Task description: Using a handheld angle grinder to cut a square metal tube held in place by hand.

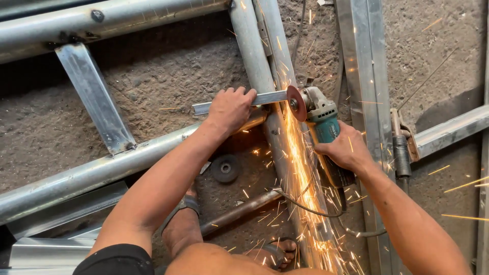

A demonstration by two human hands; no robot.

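Head view, looking straight down: the thin flat metal strip [265, 98] lies across a round steel pipe [257, 66] in the middle of the scene, and the red cutting disc [296, 103] of the teal angle grinder [322, 118] is biting into its right end, throwing a stream of sparks [300, 178] toward the near side. The left hand [230, 108] is closed over the strip just left of the disc; the right hand [345, 148] is wrapped shut round the grinder's body. I'd worry that the strip, unclamped and resting on a curved pipe, could roll or pinch the disc and kick the tool toward those close fingers. The sparks fall near a sandalled foot [181, 224], a bare risk of burns. The power cord [305, 206] trails through the spark path on the concrete floor [168, 81], beside a spare disc [225, 168].
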